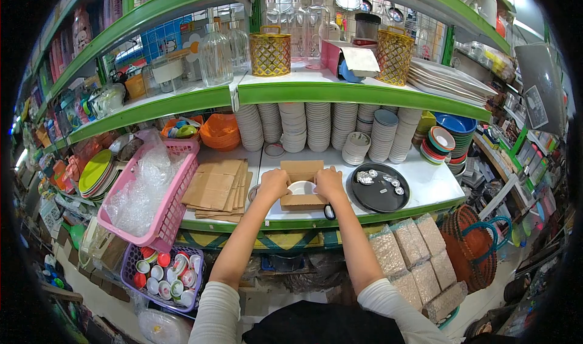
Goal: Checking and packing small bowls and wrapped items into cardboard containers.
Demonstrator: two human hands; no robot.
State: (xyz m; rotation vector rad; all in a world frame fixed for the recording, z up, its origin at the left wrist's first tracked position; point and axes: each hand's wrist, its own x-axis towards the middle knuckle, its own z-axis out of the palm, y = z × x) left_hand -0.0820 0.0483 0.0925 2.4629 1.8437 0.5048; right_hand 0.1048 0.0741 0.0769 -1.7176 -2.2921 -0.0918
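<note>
A small open cardboard box lies on the white shelf in front of me, its front and back flaps folded out. Inside it shows a white round bowl or dish. My left hand grips the box's left side, and my right hand grips the right side; the fingers are partly hidden behind the walls. By my right wrist a black loop handle, apparently of scissors, sticks out. Flattened cardboard boxes are stacked to my left. To the right sits a dark round tray with silvery foil-like pieces.
A pink basket of bubble wrap leans over the shelf's left front. Stacked white bowls line the back under a green-edged upper shelf. Bubble-wrapped boxes and a woven basket stand lower right. A purple basket is lower left.
</note>
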